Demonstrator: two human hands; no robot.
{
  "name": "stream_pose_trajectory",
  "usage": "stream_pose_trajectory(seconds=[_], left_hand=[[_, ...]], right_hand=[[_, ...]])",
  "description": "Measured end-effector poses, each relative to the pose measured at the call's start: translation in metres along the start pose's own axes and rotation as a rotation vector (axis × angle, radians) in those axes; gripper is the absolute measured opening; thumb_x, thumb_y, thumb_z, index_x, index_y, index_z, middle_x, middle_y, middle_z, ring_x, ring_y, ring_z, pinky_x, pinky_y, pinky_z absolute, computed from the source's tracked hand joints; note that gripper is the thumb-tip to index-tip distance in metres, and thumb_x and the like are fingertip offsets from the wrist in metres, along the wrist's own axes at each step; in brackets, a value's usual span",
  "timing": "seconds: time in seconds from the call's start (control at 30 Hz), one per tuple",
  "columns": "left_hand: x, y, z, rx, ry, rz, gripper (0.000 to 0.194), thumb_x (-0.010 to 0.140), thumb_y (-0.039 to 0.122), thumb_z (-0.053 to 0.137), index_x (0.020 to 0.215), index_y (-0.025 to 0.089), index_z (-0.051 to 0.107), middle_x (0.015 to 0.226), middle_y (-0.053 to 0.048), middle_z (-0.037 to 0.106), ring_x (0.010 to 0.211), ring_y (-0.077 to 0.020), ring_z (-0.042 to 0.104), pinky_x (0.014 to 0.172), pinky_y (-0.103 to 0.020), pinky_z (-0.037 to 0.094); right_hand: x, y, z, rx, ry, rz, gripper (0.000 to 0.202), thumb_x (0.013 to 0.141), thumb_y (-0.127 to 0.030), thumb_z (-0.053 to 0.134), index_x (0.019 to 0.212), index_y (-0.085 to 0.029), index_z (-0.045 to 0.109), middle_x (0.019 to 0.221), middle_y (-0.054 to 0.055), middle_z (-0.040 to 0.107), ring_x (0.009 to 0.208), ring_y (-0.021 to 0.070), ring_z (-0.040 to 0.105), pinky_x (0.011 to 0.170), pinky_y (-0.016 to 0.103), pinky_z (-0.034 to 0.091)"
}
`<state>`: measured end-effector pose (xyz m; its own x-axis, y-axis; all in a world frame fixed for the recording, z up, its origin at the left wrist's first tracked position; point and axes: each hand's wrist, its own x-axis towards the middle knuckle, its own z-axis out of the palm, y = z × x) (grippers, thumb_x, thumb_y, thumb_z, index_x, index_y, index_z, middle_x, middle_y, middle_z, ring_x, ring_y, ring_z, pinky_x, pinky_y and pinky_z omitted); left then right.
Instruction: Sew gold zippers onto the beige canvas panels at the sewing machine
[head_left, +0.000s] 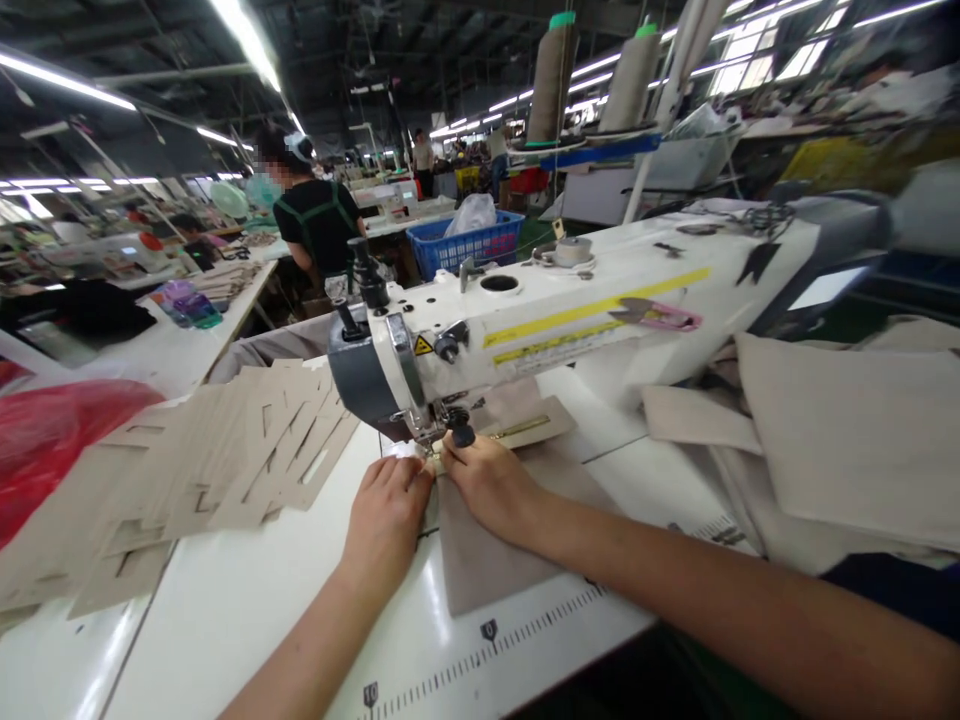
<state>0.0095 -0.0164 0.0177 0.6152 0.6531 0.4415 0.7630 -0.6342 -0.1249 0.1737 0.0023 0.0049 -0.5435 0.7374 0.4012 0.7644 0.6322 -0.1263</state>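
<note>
A beige fabric panel [491, 565] lies on the white bed of the sewing machine [570, 310], under its head. A narrow gold-toned strip, perhaps a zipper [525, 428], runs along a slot in the fabric behind the presser foot. My left hand [390, 505] is left of the needle area, its bent fingers pressed together at the fabric's edge. Opposite it, my right hand [491, 485] rests on the panel with fingers curled and fingertips pinching the fabric close to the foot. The fingertips of both hands nearly meet, and they partly hide the needle and the seam.
Many slotted beige pieces [255, 440] lie fanned out at left beside a red plastic bag [67, 430]. More fabric panels [847, 430] are heaped at right. Pink-handled thread snips [660, 314] sit on the machine arm. A blue basket [465, 240] and a co-worker [319, 215] are beyond.
</note>
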Motion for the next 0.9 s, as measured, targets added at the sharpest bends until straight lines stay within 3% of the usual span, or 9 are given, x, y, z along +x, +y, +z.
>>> stream_pose_trajectory(seconds=[0.3, 0.63, 0.9], left_hand=[[0.003, -0.001, 0.002, -0.042, 0.031, 0.011, 0.026, 0.091, 0.018, 0.038, 0.089, 0.014, 0.063, 0.085, -0.010, 0.062, 0.080, -0.0246, 0.056, 0.071, -0.040, 0.048], [0.002, -0.003, 0.010, -0.026, 0.033, -0.049, 0.018, 0.089, 0.012, 0.046, 0.083, 0.014, 0.062, 0.082, -0.009, 0.061, 0.077, -0.0225, 0.056, 0.071, -0.038, 0.048], [0.001, -0.003, 0.015, -0.068, 0.083, -0.108, 0.015, 0.088, 0.012, 0.047, 0.084, 0.015, 0.061, 0.083, -0.008, 0.062, 0.077, -0.0222, 0.057, 0.069, -0.038, 0.048]], right_hand=[[0.001, 0.001, -0.004, 0.007, -0.051, -0.006, 0.015, 0.086, -0.006, 0.047, 0.090, -0.010, 0.062, 0.094, 0.010, 0.062, 0.087, 0.0221, 0.054, 0.078, 0.032, 0.044], [0.003, 0.006, 0.003, 0.080, 0.016, -0.017, 0.021, 0.081, -0.002, 0.047, 0.092, -0.012, 0.062, 0.094, 0.010, 0.063, 0.088, 0.0227, 0.056, 0.079, 0.032, 0.045], [0.004, 0.006, 0.003, 0.174, 0.025, 0.024, 0.021, 0.085, -0.005, 0.044, 0.091, -0.014, 0.062, 0.096, 0.010, 0.064, 0.090, 0.0211, 0.058, 0.081, 0.032, 0.046]])
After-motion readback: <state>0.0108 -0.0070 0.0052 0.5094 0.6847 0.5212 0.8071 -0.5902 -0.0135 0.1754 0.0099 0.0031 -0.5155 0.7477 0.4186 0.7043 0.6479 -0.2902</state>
